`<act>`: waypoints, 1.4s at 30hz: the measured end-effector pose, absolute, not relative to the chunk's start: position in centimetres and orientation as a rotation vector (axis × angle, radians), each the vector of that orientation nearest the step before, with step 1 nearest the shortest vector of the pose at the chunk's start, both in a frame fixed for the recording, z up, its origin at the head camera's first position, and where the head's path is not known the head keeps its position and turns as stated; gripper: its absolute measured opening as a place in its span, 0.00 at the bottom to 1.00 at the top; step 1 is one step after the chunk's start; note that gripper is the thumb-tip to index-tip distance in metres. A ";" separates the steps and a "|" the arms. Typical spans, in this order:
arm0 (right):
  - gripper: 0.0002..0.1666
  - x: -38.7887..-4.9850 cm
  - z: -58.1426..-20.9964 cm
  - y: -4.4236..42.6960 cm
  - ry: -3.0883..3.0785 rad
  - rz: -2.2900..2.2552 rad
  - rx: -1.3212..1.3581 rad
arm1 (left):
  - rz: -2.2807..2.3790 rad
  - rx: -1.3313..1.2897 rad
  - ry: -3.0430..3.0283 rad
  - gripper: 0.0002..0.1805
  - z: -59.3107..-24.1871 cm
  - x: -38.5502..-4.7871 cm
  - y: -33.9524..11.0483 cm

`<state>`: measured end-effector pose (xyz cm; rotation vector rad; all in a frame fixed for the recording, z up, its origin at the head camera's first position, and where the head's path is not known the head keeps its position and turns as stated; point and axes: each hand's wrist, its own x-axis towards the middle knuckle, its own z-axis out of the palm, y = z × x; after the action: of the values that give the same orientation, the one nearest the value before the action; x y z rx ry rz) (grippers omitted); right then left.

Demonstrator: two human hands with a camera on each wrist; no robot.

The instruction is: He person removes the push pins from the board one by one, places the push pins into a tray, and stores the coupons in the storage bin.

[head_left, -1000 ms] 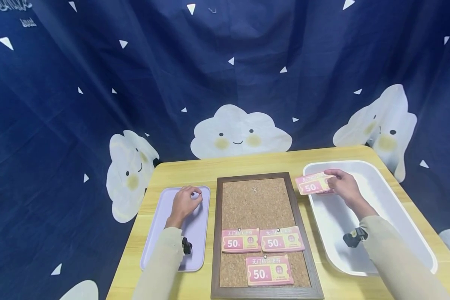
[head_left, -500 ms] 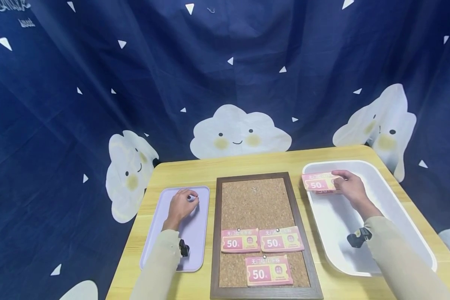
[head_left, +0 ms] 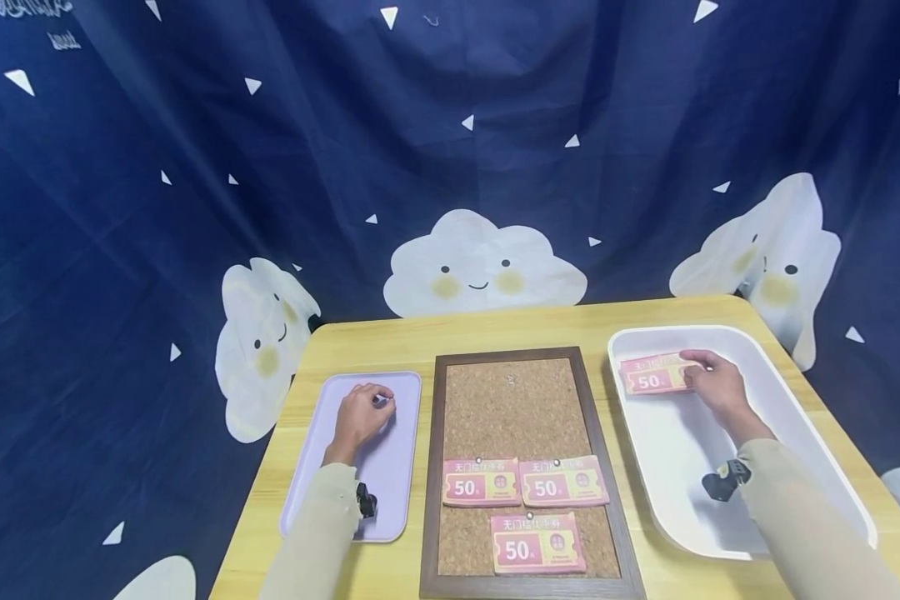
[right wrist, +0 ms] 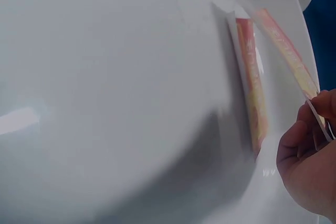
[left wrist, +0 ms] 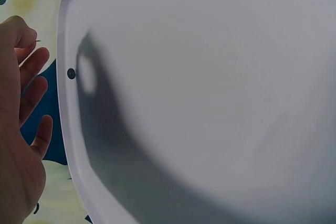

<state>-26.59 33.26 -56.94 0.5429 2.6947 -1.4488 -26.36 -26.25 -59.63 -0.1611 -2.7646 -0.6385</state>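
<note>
Over the far part of the lilac tray (head_left: 390,492), my left hand (head_left: 360,421) pinches a thin pin (left wrist: 38,40) between thumb and index finger, its other fingers loosely bent. A dark round pin head (left wrist: 71,73) shows by the tray rim in the left wrist view. My right hand (head_left: 722,393) pinches the right end of a pink coupon (head_left: 648,381) above the far left corner of the white bin (head_left: 690,467). Another coupon (right wrist: 252,77) lies inside the bin, apart from the held one, in the right wrist view.
Between tray and bin lies a brown-framed cork board (head_left: 513,417). Three coupons are pinned on its near half: left (head_left: 482,483), right (head_left: 562,483) and lower (head_left: 537,546). A dark blue curtain (head_left: 465,167) with clouds hangs behind the wooden table (head_left: 390,333).
My right hand has carried its coupon rightward and slightly nearer, from across the bin's rim to over the bin. The left hand has shifted a little to the left, its pinch kept.
</note>
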 end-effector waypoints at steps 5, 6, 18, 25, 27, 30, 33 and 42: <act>0.29 -26.7 -57.4 33.6 2.690 -1.422 0.550 | -0.644 -0.165 -2.764 0.03 -59.7 -26.2 -26.4; 0.29 -26.8 -57.5 33.6 2.690 -1.416 0.550 | -0.648 -0.163 -2.765 0.03 -59.7 -26.1 -26.5; 0.29 -26.9 -58.1 34.1 2.701 -1.281 0.511 | -0.625 -0.103 -2.805 0.04 -60.3 -25.8 -26.9; 0.28 -26.7 -58.3 34.4 2.793 -1.185 0.456 | -0.616 -0.101 -2.807 0.05 -60.7 -25.6 -27.1; 0.29 -26.7 -58.4 34.5 2.806 -1.162 0.449 | -0.613 -0.091 -2.812 0.05 -60.8 -25.6 -27.2; 0.29 -26.7 -58.6 34.6 2.805 -1.144 0.453 | -0.612 -0.074 -2.825 0.05 -60.8 -25.5 -27.3; 0.29 -26.7 -58.7 34.6 2.808 -1.110 0.459 | -0.608 -0.080 -2.828 0.05 -60.9 -25.4 -27.3; 0.29 -26.7 -59.2 34.9 2.826 -0.972 0.446 | -0.602 -0.079 -2.839 0.04 -61.3 -25.1 -27.4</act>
<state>-26.67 34.92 -59.18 0.4462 2.8257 -0.9718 -25.11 -27.36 -61.28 -0.0794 -2.8389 -0.6022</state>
